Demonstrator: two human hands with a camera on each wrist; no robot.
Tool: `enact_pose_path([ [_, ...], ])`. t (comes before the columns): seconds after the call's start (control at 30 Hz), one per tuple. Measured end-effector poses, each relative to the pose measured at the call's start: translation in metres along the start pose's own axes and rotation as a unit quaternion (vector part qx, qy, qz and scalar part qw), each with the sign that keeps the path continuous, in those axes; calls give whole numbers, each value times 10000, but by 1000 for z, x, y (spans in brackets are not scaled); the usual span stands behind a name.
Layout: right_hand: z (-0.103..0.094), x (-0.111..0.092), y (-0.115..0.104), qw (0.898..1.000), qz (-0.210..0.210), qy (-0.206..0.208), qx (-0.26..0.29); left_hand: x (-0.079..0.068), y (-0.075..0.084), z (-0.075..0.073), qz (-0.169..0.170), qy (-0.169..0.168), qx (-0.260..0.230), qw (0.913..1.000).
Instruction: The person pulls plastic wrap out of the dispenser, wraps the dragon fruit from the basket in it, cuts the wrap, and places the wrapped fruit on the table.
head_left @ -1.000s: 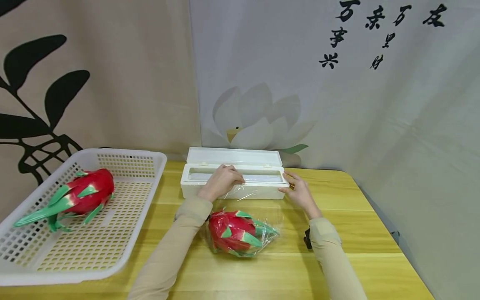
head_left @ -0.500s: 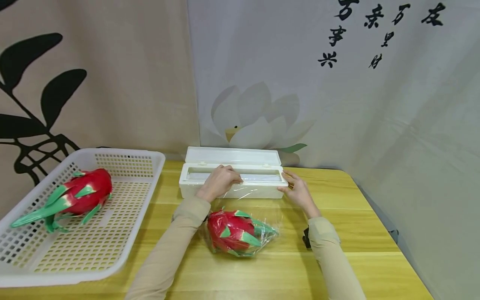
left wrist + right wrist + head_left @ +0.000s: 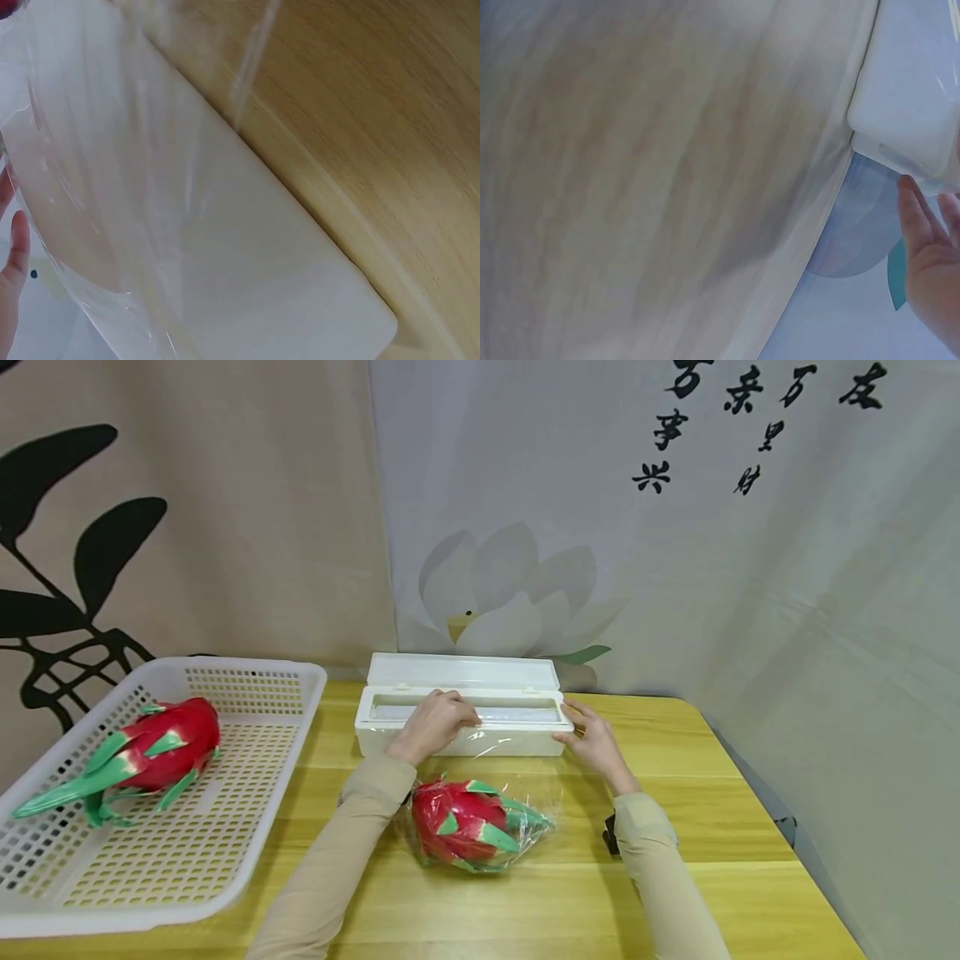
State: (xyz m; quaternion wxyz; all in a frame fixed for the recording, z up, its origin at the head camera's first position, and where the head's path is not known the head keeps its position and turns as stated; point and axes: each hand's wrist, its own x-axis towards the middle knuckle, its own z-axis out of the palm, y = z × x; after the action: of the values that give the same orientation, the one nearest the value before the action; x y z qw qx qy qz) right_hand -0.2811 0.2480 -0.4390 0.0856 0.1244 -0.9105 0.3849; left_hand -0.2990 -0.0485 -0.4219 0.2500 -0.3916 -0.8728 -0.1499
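Observation:
A white cling film dispenser (image 3: pixel 525 742) stands at the table's back with its lid raised. My left hand (image 3: pixel 438 724) reaches over its front rim, fingers bent down where the film crosses. What lies between those fingertips is hidden; I cannot tell whether they pinch anything. At the right end my right hand (image 3: pixel 597 746) grips the box, thumb in front and fingers at the far side. Clear cling film (image 3: pixel 150 187) runs over the front. On the near side a red dragon fruit (image 3: pixel 461 818) with green tips lies wrapped in film.
To the left, a white perforated basket (image 3: pixel 262 760) holds another dragon fruit (image 3: pixel 180 743), unwrapped. The wooden table (image 3: pixel 697 827) ends in a slanted edge at the right. A printed cloth (image 3: pixel 495 485) hangs close behind the dispenser.
The whole head view slides slightly to the left. Both hands, the dispenser and the wrapped dragon fruit keep their places relative to one another.

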Motion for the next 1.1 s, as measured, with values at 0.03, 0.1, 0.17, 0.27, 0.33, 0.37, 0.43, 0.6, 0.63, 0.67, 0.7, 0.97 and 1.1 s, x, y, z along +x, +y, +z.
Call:
enact_pose_path([
  [0.03,0,0,0,10000,-22,8,21,0,0,0,10,17,6,10000],
  [0.1,1,0,-2,10000,-32,14,54,-1,0,-1,43,71,3,10000],
  [0.17,2,0,-2,10000,-28,14,66,-2,-1,-2,63,105,-27,9999],
  [0.27,3,0,-4,10000,-17,-2,40,-4,-3,-2,91,128,-89,9998],
  [0.33,3,0,-5,10000,-5,-9,23,-5,-5,-2,108,114,-111,9998],
  [0.37,4,1,-5,10000,-4,-15,22,-5,-5,-3,119,103,-129,9998],
  [0.43,4,1,-6,10000,9,-41,15,-6,-7,-4,141,90,-136,9998],
  [0.6,2,1,-4,9999,50,-83,63,-12,-11,-11,-67,172,-310,9993],
  [0.63,1,1,-3,10000,57,-62,45,-13,-12,-13,-99,190,-352,9992],
  [0.67,0,1,-3,10000,55,-45,5,-14,-12,-14,-124,197,-393,9990],
  [0.7,-1,1,-2,10000,41,-35,-39,-15,-13,-15,-136,207,-418,9988],
  [0.97,2,0,-2,9999,-56,-89,-38,-26,-17,-19,-388,184,-361,9984],
  [1.1,2,0,0,9999,-32,-110,-92,-29,-16,-22,-510,269,-242,9980],
])
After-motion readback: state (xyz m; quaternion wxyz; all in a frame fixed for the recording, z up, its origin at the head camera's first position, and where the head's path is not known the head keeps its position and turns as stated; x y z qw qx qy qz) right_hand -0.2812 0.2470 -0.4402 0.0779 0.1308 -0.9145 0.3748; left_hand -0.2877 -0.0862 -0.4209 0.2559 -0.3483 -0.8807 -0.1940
